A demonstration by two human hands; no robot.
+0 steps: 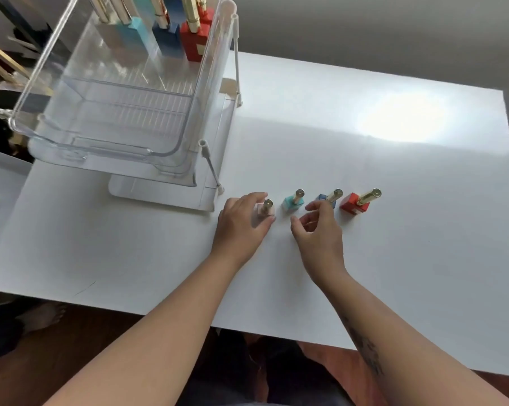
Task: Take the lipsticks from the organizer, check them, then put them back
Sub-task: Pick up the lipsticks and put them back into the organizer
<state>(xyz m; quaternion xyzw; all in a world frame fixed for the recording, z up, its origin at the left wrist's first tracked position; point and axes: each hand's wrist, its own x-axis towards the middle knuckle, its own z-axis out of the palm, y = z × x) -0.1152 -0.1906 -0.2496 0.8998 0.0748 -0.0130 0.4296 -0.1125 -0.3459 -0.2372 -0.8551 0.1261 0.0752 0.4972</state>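
Square matte lipsticks (354, 203), clear glossy plastic organizer (124, 92)

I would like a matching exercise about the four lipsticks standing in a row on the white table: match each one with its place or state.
Things:
1. pink lipstick
2. turquoise lipstick
3. blue lipstick
4. red lipstick

Places or states:
A. right end of the row, untouched
B. partly hidden behind the right hand
C. between the two hands, untouched
D. left end of the row, at the fingers of the left hand

Pairs: 1-D, 2-C, 3-B, 4-A
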